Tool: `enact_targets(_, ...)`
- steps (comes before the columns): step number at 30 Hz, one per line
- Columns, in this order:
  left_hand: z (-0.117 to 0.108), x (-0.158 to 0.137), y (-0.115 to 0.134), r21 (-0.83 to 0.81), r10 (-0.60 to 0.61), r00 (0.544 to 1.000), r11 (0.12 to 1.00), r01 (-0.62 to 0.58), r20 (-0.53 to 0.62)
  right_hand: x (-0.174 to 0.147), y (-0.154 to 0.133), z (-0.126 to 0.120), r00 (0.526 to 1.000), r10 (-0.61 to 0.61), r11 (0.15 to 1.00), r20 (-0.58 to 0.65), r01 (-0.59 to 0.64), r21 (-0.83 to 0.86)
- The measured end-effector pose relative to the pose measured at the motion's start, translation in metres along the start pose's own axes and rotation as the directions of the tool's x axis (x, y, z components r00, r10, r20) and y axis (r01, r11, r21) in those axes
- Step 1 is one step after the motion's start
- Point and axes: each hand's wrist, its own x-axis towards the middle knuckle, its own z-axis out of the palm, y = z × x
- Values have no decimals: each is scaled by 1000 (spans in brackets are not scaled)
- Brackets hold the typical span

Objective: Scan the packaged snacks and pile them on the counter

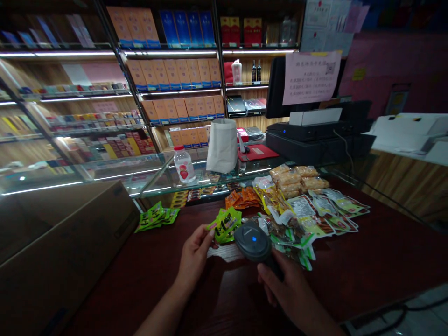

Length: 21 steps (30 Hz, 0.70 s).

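Between thumb and fingers, my left hand (196,249) pinches the edge of a green snack packet (224,227). My right hand (285,280) is wrapped round the handle of a dark barcode scanner (252,240) with a blue light on top. The scanner's head is just right of the green packet and hides part of the goods behind it. A small pile of matching green packets (156,217) lies to the left, beside a cardboard box (70,233). Right of the scanner are clear packets with green edges (297,242), and orange packets (243,198) lie behind it.
Further right lie yellow packets (271,196), bagged tan snacks (297,179) and flat white-green packets (329,210). A glass case (154,179) beyond the counter bears a red-capped bottle (184,165) and a white paper bag (222,147). A monitor (275,88) stands at the back right.
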Motion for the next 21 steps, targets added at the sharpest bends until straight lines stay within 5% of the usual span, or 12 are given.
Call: enact_targets(21, 4, 2, -5, -74, -67, 997, 995, 69, 29, -15, 4, -8, 1000, 17, 999, -15, -16, 37)
